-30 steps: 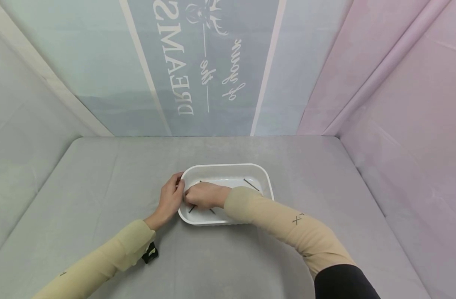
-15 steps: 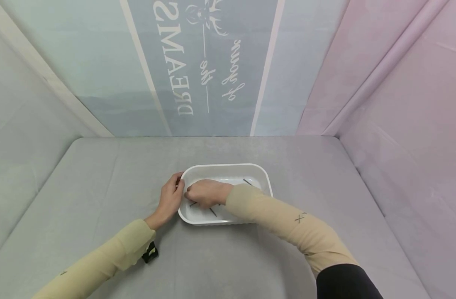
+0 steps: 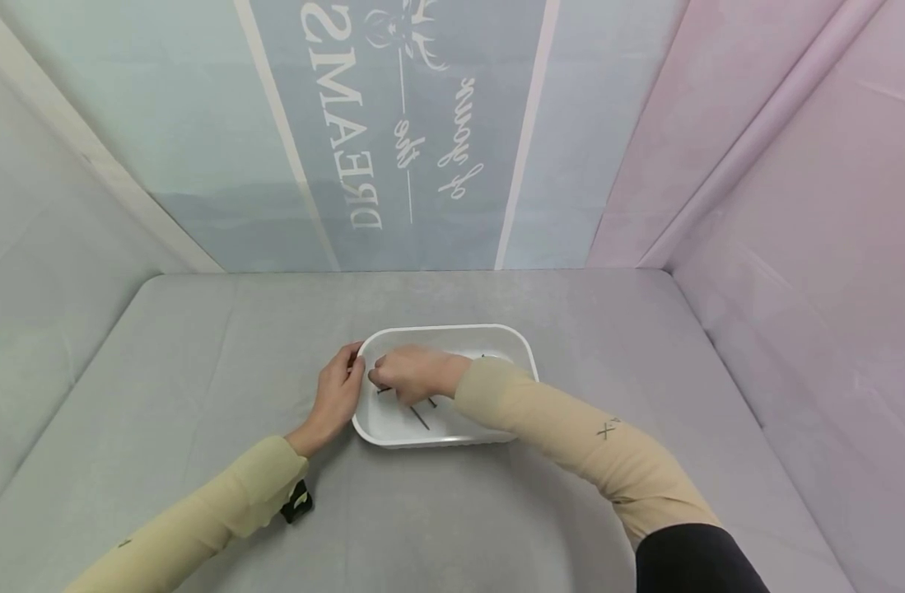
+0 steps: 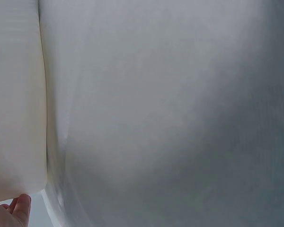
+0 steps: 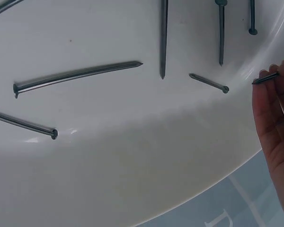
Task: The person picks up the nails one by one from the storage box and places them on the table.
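Note:
A white oblong tray (image 3: 445, 441) with rounded corners sits on the grey cloth. My left hand (image 3: 337, 395) holds its left end, thumb at the rim and fingers at the back corner. Inside the tray, my right hand (image 3: 415, 375) pinches a short dark nail (image 5: 265, 79) between thumb and fingertips. Several other metal nails lie on the tray floor, among them a long nail (image 5: 80, 76), a short nail (image 5: 209, 83) and a nail (image 3: 420, 417) just below the right hand. The right forearm hides part of the tray.
The tray rests on a grey covered surface (image 3: 437, 511). A printed cloth backdrop (image 3: 422, 247) rises behind it, with a pale cloth wall (image 3: 44, 247) on the left and a pinkish one (image 3: 815, 288) on the right. A black object (image 3: 296, 502) shows under the left cuff.
My right hand has shifted slightly up and to the right inside the tray, uncovering more of the nails beneath. The left hand and the tray have barely moved.

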A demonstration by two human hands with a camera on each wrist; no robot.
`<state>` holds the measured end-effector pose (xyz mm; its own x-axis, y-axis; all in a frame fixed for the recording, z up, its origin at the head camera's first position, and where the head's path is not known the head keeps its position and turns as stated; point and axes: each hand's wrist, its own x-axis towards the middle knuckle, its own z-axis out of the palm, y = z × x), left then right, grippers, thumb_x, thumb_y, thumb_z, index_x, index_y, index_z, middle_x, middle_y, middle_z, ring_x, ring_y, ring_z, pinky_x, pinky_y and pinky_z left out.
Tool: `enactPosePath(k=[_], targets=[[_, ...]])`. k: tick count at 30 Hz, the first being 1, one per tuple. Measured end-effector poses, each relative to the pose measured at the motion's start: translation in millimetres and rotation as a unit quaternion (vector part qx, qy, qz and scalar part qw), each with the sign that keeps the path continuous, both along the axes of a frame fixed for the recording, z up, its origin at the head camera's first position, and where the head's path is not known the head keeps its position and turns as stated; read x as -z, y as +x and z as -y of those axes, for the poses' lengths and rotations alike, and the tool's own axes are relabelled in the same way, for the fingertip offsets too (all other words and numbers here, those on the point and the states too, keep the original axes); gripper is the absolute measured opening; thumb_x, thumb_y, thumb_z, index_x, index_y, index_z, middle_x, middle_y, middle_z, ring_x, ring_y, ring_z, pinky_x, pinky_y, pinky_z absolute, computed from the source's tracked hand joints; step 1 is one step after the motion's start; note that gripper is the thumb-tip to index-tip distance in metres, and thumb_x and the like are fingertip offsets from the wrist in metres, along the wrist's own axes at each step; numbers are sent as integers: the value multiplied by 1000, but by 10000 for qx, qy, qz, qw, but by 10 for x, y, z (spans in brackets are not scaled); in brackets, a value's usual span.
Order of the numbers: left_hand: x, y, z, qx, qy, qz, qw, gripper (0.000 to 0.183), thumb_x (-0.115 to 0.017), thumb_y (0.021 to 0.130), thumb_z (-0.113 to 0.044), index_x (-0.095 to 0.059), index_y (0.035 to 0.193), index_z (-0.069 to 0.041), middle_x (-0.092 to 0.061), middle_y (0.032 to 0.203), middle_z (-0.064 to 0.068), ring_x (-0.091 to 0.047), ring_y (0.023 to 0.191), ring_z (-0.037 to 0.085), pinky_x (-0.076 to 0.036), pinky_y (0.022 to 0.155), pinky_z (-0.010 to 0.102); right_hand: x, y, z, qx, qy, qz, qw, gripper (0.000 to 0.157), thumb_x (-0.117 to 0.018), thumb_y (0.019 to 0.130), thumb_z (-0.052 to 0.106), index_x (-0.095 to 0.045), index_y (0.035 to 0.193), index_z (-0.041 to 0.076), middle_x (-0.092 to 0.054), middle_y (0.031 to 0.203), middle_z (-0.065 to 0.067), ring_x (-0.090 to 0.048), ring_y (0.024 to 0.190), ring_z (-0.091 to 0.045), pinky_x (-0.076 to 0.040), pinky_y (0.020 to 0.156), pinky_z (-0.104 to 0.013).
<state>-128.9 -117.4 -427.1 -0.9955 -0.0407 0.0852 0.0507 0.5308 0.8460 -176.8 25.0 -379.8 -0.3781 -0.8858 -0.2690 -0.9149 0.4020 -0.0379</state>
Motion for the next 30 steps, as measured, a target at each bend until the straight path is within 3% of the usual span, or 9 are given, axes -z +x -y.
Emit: enactPosePath(k=[7, 20, 30], targets=[[-6, 9, 2, 30, -34, -20, 10000, 35, -36, 98, -16, -48, 125, 2, -55, 117, 20, -54, 105, 30, -46, 85, 43, -56, -21, -57, 86, -250, 109, 9996, 22, -60, 77, -1, -66, 96, 10, -64, 88, 0, -58, 74, -12, -47, 66, -22], [-17, 2, -2, 32, -30, 20, 10000, 34, -36, 97, -14, -47, 125, 2, -55, 117, 20, -54, 106, 30, -45, 86, 43, -129, -59, -165, 9, -353, -154, 9993, 19, -60, 78, 2, -67, 93, 11, -63, 83, 0, -57, 71, -12, -45, 62, -21], [-24, -4, -7, 46, -36, 102, 9999, 35, -36, 97, -13, -46, 126, 3, -54, 118, 20, -53, 106, 30, -46, 86, 42, -192, -83, -252, 377, -190, -33, 9991, 24, -56, 83, 2, -67, 101, 13, -63, 92, 0, -58, 80, -12, -47, 66, -22]])
